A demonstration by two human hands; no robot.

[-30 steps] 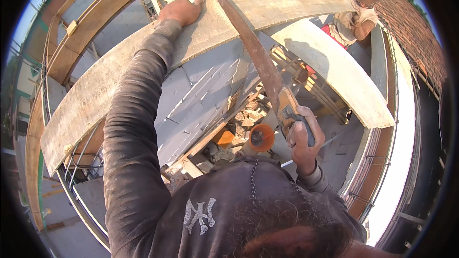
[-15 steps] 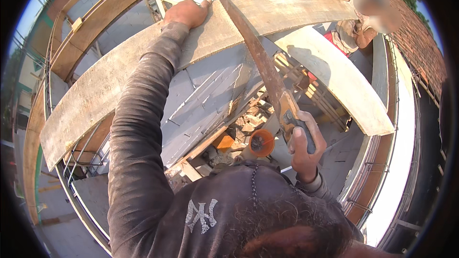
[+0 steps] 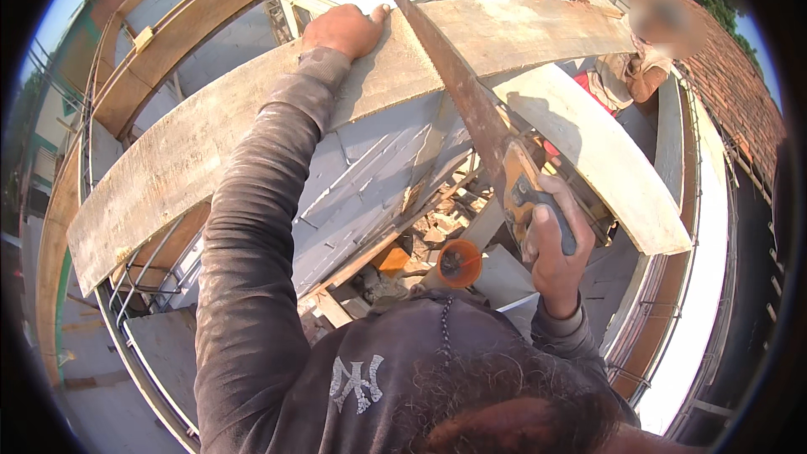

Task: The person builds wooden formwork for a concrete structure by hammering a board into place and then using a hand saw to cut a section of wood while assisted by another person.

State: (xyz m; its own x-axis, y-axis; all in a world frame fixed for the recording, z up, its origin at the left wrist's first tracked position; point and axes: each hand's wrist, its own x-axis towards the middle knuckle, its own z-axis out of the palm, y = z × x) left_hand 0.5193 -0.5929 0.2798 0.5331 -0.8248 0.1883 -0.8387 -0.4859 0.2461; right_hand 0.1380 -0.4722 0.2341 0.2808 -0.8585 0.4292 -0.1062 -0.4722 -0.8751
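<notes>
A long, pale wooden board (image 3: 185, 143) spans the view in front of me, from the lower left to the upper right. My left hand (image 3: 343, 32) is closed over its far edge, the thumb pointing right toward the saw. Across the board, just right of that hand, lies the rusty blade of a handsaw (image 3: 454, 71), its tip past the far edge. Its worn wood-and-dark handle is in my right hand (image 3: 559, 256), thumb up on the grip, nearer to me than the board. How deep the teeth sit in the wood I cannot tell.
Another pale board (image 3: 601, 155) slants toward the right rim. Below are a grey block wall (image 3: 361, 181), an orange bucket (image 3: 459, 263) and rubble. Steel bars (image 3: 151, 265) run along the left. A co-worker (image 3: 635, 76) is at the board's far right end.
My right hand has pushed the saw a little forward, away from me, across the board. My left hand keeps its hold, and the whole view has shifted slightly.
</notes>
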